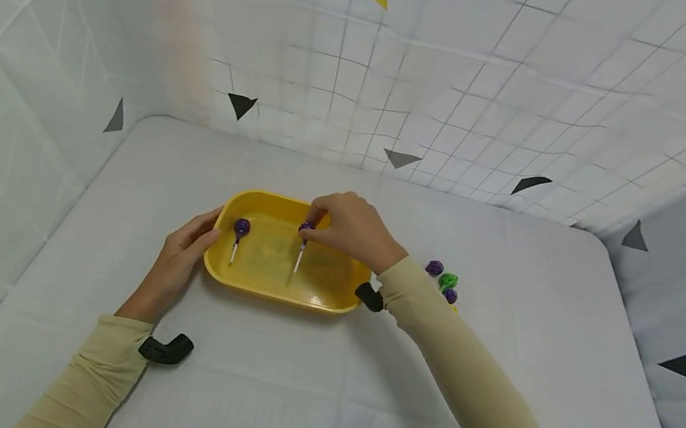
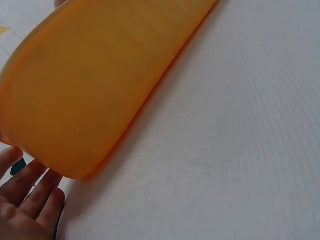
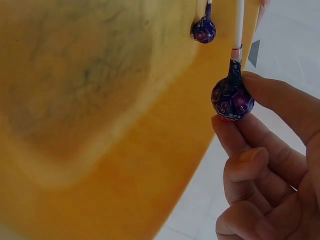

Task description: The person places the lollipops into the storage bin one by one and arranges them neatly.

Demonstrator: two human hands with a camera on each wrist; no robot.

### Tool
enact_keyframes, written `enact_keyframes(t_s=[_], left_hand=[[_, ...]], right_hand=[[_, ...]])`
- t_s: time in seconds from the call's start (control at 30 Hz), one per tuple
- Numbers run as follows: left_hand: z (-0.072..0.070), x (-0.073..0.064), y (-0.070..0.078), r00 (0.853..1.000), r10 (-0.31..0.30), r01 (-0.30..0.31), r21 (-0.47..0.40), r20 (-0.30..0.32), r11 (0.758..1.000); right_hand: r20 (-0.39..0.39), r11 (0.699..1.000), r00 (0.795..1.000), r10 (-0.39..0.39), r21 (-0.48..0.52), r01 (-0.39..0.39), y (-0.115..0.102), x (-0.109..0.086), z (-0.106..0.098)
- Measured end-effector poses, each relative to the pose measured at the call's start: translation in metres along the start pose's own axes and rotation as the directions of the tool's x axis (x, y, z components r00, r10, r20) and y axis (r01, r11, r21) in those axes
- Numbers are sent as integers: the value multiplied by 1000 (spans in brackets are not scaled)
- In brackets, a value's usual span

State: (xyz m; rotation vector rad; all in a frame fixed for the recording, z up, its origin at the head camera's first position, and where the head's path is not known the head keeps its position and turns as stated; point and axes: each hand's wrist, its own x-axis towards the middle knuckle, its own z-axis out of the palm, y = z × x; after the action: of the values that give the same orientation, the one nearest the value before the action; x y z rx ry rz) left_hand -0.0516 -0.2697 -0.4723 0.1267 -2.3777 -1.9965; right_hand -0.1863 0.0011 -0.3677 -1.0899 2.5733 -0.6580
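My right hand (image 1: 354,227) is over the yellow tray (image 1: 260,293). Thumb and fingertips pinch the purple-wrapped head of a lollipop (image 3: 233,100), whose white stick points toward me in the head view. Another purple-wrapped lollipop (image 1: 241,227) lies in the tray's left part, its stick also toward me. At the tray's left end is my left hand (image 1: 180,254), thumb by the rim. In the left wrist view, the fairly straight fingers (image 2: 42,195) rest at the tray's outer wall.
Right of the tray, partly beside my right sleeve, lie several wrapped candies: a purple one (image 1: 434,268), a green one (image 1: 448,281) and another purple one (image 1: 449,295). They sit on a white-covered table (image 1: 255,397). Patterned white sheets (image 1: 480,62) stand behind and at the sides.
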Motion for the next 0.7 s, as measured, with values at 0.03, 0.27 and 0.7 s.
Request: enact_keyframes(t_s=[0.03, 0.27, 0.7], left_hand=[[0, 0, 0, 1000, 0, 0, 4, -2, 1000], [0, 0, 0, 1000, -1, 2, 16, -9, 1000], [0, 1, 0, 1000, -3, 3, 4, -6, 1000]], right_hand=[[1, 1000, 1000, -2, 4, 2, -1, 1, 1], [12, 1000, 1000, -10, 15, 10, -2, 9, 9], [38, 1000, 999, 15, -7, -15, -13, 26, 20]])
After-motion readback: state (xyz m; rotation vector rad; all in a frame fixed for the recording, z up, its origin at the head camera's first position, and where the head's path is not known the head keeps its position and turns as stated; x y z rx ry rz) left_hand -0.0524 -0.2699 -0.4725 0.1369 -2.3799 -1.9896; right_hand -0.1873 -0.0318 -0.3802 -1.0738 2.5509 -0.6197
